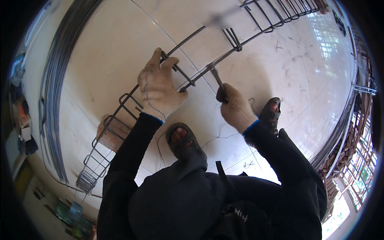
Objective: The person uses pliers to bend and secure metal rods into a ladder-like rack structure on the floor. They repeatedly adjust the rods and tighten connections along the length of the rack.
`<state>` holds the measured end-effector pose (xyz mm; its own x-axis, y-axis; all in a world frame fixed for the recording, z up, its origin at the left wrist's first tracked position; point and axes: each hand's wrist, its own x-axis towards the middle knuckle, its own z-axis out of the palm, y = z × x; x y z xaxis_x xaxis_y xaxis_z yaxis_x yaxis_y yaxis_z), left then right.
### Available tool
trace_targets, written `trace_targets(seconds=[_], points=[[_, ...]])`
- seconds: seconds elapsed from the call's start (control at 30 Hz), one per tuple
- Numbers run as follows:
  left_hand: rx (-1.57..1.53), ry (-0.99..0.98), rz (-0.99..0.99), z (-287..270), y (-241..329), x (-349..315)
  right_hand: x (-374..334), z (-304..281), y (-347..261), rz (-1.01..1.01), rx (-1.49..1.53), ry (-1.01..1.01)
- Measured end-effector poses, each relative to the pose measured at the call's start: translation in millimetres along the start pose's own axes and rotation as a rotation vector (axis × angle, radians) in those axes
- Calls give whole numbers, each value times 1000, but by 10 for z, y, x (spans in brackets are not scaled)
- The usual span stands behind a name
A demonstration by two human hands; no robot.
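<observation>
A long rebar cage point(256, 36) of dark steel rods and square stirrups runs diagonally from lower left to upper right. My left hand point(160, 88), in a cream knit glove, is closed over one stirrup point(185, 75), its fingers at the far rod and its thumb by the near one. In my right hand point(236, 106), gloved the same way, is a slim dark metal tool point(217, 77). The tool's tip meets the near rod, just right of that stirrup. The fist hides its handle, so its exact kind is unclear.
A reddish block point(114, 134) sits beneath the cage at left. Bundles of long steel rods point(60, 92) curve along the left and right sides. Thin wire point(220, 138) lies on the pale tiles near my sandalled feet point(182, 138). Something blurred covers part of the cage at top.
</observation>
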<state>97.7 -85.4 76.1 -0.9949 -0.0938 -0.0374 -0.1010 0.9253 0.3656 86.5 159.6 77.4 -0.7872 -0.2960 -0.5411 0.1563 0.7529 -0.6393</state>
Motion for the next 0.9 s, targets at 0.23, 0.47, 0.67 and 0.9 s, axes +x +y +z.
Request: trace_targets(seconds=[0.23, 0.47, 0.67, 0.9], points=[[-147, -138, -80, -106, 32, 120, -96, 68, -28, -139, -9, -143], [43, 23, -4, 60, -4, -17, 129, -605, 71, -110, -124, -245], [13, -43, -39, 75, 34, -23, -56, -431, -238, 159, 41, -203], [9, 64, -40, 25, -4, -214, -39, -397, 278, 5, 148, -182]])
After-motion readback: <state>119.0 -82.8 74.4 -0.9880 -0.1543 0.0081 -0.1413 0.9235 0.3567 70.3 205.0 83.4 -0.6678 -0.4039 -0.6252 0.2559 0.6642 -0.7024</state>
